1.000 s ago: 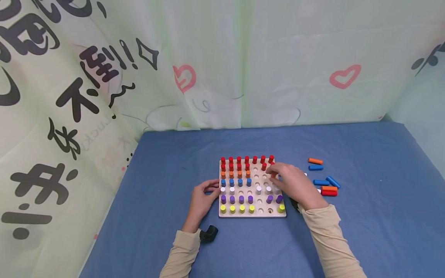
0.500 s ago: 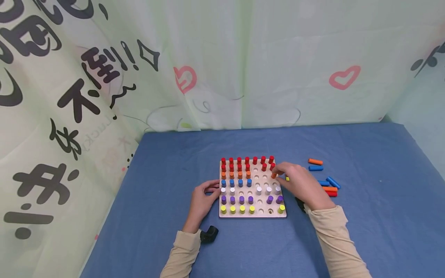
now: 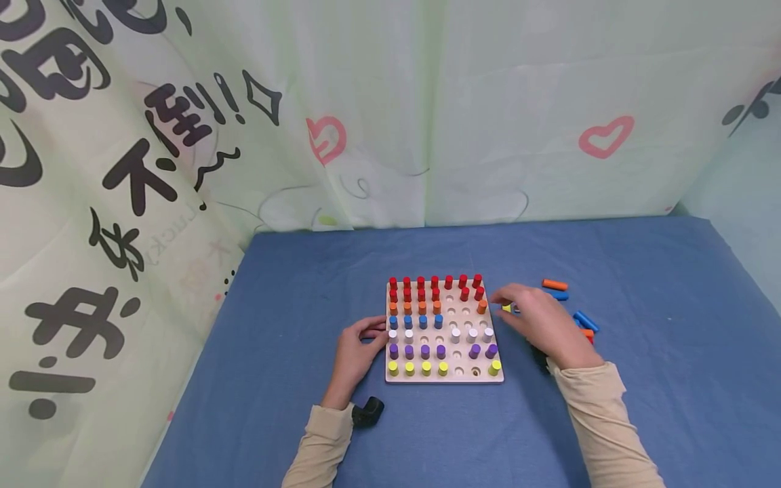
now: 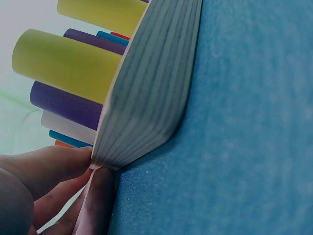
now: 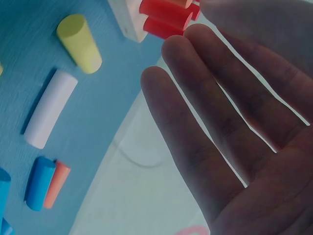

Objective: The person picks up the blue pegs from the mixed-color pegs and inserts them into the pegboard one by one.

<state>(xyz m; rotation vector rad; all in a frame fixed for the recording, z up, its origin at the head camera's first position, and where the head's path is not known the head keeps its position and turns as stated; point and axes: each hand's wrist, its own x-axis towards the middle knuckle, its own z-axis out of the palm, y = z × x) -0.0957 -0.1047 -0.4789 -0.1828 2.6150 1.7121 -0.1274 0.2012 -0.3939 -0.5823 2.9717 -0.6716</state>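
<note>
A wooden pegboard (image 3: 421, 379) lies on the blue cloth, bearing rows of red, orange, blue, white, purple and yellow pegs, with several bare holes toward its right half. My left hand (image 3: 356, 352) rests on its left edge; in the left wrist view the thumb and a finger touch the board's side (image 4: 151, 88). An orange peg (image 3: 482, 307) stands at the right end of the orange row. Just right of the board, my right hand (image 3: 546, 329) hovers with fingers extended, holding nothing. Close to its fingertips is a loose yellow peg (image 3: 506, 308), clearer in the right wrist view.
Loose pegs lie right of the board: an orange peg (image 3: 555, 285), a blue peg (image 3: 586, 320) and others partly behind the right hand. The right wrist view shows a loose white peg (image 5: 50, 110). A printed curtain (image 3: 488, 135) hangs behind the table.
My right hand has set the orange peg in a hole at the board's right side, let it go and moved off to the right. My left hand has stayed in place.
</note>
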